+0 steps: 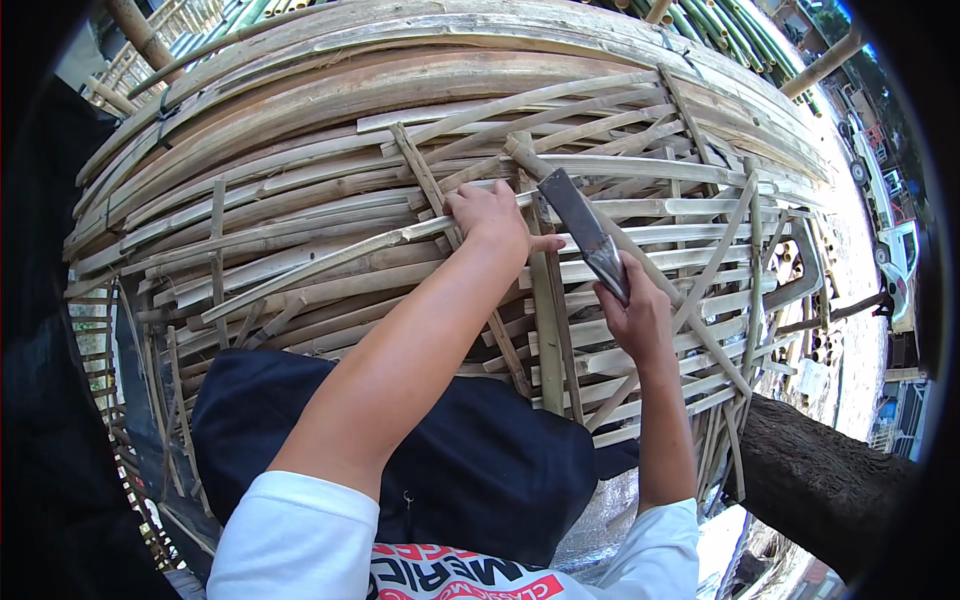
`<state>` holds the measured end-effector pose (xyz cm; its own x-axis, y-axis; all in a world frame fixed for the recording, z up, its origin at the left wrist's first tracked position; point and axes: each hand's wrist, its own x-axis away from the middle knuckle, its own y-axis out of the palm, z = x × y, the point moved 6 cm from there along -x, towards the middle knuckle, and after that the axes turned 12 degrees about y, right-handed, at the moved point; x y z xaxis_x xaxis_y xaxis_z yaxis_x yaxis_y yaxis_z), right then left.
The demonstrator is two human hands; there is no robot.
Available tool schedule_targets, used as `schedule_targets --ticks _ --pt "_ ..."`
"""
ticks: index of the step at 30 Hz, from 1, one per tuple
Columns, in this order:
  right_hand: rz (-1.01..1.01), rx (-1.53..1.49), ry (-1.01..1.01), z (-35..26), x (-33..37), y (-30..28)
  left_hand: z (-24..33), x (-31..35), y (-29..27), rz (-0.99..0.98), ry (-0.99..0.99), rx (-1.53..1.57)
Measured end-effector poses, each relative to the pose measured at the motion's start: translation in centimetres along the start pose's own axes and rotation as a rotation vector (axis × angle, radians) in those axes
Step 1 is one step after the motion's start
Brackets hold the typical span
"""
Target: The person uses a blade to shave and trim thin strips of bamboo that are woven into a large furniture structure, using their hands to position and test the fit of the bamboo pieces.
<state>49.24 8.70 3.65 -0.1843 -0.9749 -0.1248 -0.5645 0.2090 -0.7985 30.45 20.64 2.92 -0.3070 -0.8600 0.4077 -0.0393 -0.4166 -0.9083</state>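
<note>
My right hand (640,312) is closed round the grey handle of a short, broad-bladed knife (572,203). Its dark blade points up and to the left, its end close to a split bamboo strip (350,247). My left hand (490,215) grips that strip near its right end, with the thumb stretched out toward the blade. The strip slants down to the left across other slats. Just below the blade, an upright bamboo piece (548,330) stands against the lattice of split bamboo (650,235). Whether the blade touches the strip, I cannot tell.
Long split bamboo lengths (400,75) lie stacked behind the lattice, bound with dark ties. A dark cloth (440,450) covers my lap. At right are a thick tree trunk (820,465) and an angled metal frame (797,265). Green bamboo poles (722,35) and parked vehicles (895,255) appear farther off.
</note>
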Motion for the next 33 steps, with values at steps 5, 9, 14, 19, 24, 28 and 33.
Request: schedule_targets --ticks 5,9,14,19,24,28,33 --pt "-0.124 0.189 0.018 0.3 -1.1 0.0 0.2 0.1 0.5 0.006 -0.010 -0.016" --pt "0.039 -0.092 -0.082 0.8 -0.7 -0.7 0.9 0.0 0.3 0.014 0.032 -0.052" --pt "-0.081 0.051 -0.112 0.7 0.0 0.4 0.8 0.2 0.2 0.031 0.006 -0.070" --pt "-0.035 -0.083 -0.122 0.8 1.0 0.3 1.0 -0.3 0.6 0.013 0.034 -0.079" --pt "-0.097 -0.077 -0.043 1.6 1.2 1.0 1.1 -0.3 0.4 0.001 0.018 -0.087" --pt "-0.063 -0.145 -0.091 1.2 1.3 0.6 0.7 -0.1 0.6 0.034 0.013 -0.074" --pt "-0.174 0.116 -0.075 0.5 0.4 1.0 0.5 0.2 0.3 0.044 0.040 -0.089"
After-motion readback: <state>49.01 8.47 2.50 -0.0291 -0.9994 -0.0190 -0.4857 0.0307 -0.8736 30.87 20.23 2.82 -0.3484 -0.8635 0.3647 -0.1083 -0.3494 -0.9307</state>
